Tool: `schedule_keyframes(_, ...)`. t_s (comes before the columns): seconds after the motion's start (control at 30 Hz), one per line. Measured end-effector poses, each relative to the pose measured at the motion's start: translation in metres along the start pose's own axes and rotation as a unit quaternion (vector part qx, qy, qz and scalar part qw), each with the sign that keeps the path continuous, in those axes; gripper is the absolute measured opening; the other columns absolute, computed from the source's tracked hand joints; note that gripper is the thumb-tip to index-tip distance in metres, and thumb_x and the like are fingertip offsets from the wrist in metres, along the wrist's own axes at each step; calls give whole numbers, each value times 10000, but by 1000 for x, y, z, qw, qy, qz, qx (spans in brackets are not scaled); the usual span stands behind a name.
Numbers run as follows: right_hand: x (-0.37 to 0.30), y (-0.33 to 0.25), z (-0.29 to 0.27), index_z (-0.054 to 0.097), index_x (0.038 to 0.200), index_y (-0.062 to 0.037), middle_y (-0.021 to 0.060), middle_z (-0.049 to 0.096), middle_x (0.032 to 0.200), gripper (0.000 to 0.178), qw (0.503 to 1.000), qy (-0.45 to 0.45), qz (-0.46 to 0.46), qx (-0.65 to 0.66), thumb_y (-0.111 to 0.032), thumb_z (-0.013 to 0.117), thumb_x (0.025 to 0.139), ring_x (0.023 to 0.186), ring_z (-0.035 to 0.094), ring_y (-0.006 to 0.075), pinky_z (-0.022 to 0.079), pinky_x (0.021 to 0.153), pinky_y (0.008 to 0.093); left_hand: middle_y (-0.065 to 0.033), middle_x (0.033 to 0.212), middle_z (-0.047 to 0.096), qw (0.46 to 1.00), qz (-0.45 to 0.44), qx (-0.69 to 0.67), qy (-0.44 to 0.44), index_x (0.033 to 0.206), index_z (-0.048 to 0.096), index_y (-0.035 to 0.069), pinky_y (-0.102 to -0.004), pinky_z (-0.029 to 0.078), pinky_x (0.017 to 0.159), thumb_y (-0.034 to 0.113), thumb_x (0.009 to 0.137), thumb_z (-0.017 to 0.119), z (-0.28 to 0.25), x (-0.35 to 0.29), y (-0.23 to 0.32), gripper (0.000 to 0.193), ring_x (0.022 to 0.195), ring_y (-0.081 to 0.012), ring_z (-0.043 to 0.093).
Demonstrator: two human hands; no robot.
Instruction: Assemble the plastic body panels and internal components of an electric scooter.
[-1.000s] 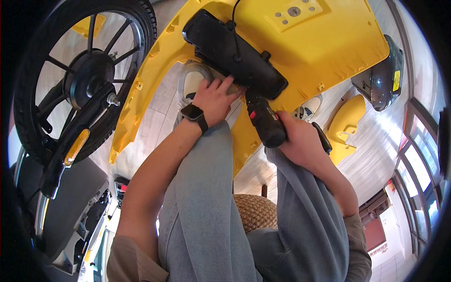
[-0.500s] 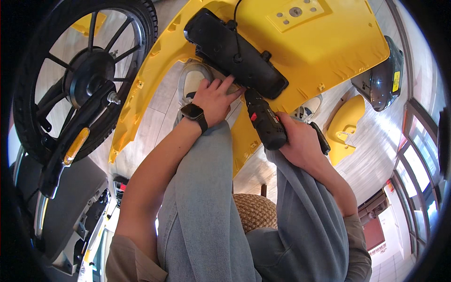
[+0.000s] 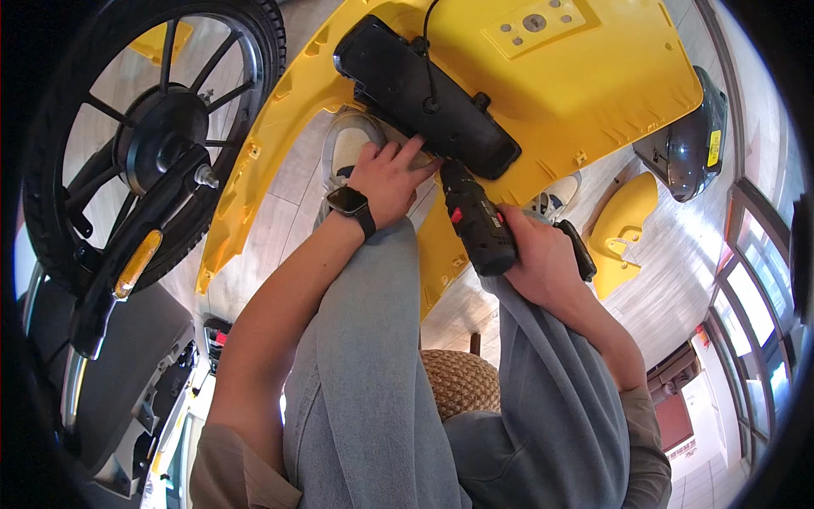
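Observation:
A long black plastic housing (image 3: pixel 407 93) with a thin cable lies across the inner side of a big curved yellow body panel (image 3: pixel 627 102). My left hand (image 3: pixel 386 181), with a watch on its wrist, grips the housing's near edge; some fingertips are hidden there. In my right hand (image 3: pixel 543 254) is a black cordless drill (image 3: pixel 477 219) with red marks, my fingers wrapped round its handle. The drill's front end meets the near edge of the housing beside my left thumb. Its bit and any screw are hidden.
At left stand a black spoked wheel (image 3: pixel 161 136) with a fork arm and an amber reflector (image 3: pixel 137 265). A small yellow part (image 3: pixel 623 229) and a glossy black part (image 3: pixel 691 144) lie on the floor at right. Between my legs shows a woven stool (image 3: pixel 460 382).
The drill's rear end has dipped very slightly toward me with my right hand. My left hand, the housing and the panel stay practically where they were.

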State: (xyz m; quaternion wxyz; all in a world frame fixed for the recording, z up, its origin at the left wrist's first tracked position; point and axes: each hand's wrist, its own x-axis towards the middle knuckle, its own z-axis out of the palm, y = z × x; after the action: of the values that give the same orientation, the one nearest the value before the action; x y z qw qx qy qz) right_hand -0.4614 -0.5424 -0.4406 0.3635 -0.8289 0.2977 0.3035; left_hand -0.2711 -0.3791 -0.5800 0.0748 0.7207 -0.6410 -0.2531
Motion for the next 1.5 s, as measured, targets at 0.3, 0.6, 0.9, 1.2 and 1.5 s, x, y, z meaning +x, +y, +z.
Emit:
schedule_keyframes(0.3, 2, 1, 3, 504, 1236, -73, 190, 678, 930, 469, 999, -13, -6, -28, -173, 669, 808, 827, 692, 417, 554, 716, 514, -114, 1405, 541, 1000, -1, -5, -10, 1321, 657, 328, -424, 418, 916, 228, 787, 701, 1, 0, 0, 545, 1143, -254, 592)
schedule_keyframes(0.6, 2, -1, 0, 509, 1221, -68, 193, 673, 917, 447, 1000, -7, -11, -24, -164, 657, 810, 819, 690, 415, 552, 712, 513, -115, 1376, 557, 1000, -1, -17, 4, 1319, 656, 321, -421, 423, 902, 212, 779, 699, 0, 0, 0, 552, 1131, -250, 602)
schedule_keyframes(0.9, 2, 1, 2, 503, 1225, -68, 195, 676, 921, 458, 999, -17, -8, -28, -165, 656, 804, 818, 690, 416, 552, 713, 514, -107, 1345, 560, 1000, -2, -14, 11, 1309, 661, 320, -412, 428, 889, 203, 779, 693, 0, -1, 0, 543, 1102, -243, 609)
schedule_keyframes(1.2, 3, 0, 1, 505, 1230, -66, 193, 677, 929, 460, 999, -12, -7, -28, -187, 667, 816, 817, 692, 412, 554, 712, 512, -117, 1365, 552, 1000, -3, -14, 7, 1313, 662, 316, -414, 430, 893, 201, 782, 688, 0, 1, 0, 543, 1110, -252, 608)
schedule_keyframes(1.5, 4, 0, 3, 510, 1213, -66, 193, 677, 923, 430, 999, -17, -7, -28, -178, 654, 823, 826, 691, 413, 554, 721, 507, -118, 1371, 546, 1000, -9, -19, -8, 1317, 658, 314, -417, 432, 897, 204, 778, 693, -1, 1, 1, 552, 1109, -248, 606)
